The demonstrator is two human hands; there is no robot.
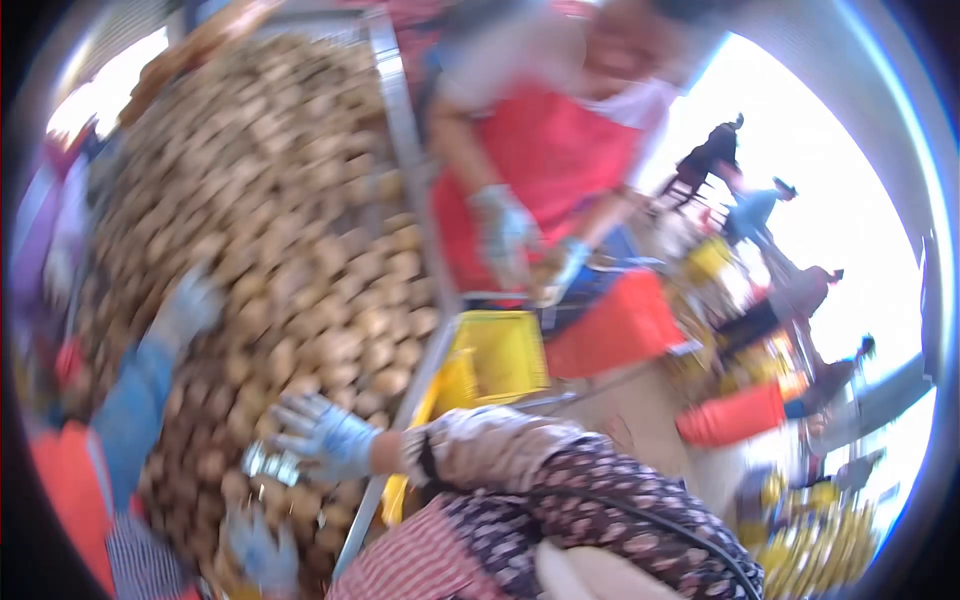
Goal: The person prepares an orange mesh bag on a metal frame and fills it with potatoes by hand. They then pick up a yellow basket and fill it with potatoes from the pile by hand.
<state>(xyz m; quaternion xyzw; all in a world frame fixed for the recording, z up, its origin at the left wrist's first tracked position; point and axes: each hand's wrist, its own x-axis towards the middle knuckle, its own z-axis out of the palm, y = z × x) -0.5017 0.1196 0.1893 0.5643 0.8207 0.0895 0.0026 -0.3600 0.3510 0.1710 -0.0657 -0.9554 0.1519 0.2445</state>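
Note:
My right hand (335, 437), in a pale blue and white glove, reaches over a large heap of round brown produce (270, 140). Its fingers are spread and nothing is held in them. A small, pale, shiny thing (270, 464) lies just beside the fingers, too blurred to identify. Lower down, near the bottom edge, my left hand (262, 550) is over the same produce in a similar glove. Motion smears its fingers, and whether it holds anything cannot be made out.
The metal table rim (408, 130) runs beside yellow crates (500, 355) and a red container (620, 325). Across the rim, a person in a red apron (545, 165) handles a small item. A co-worker's gloved hand (190, 303) touches the heap at left. Other people stand at right.

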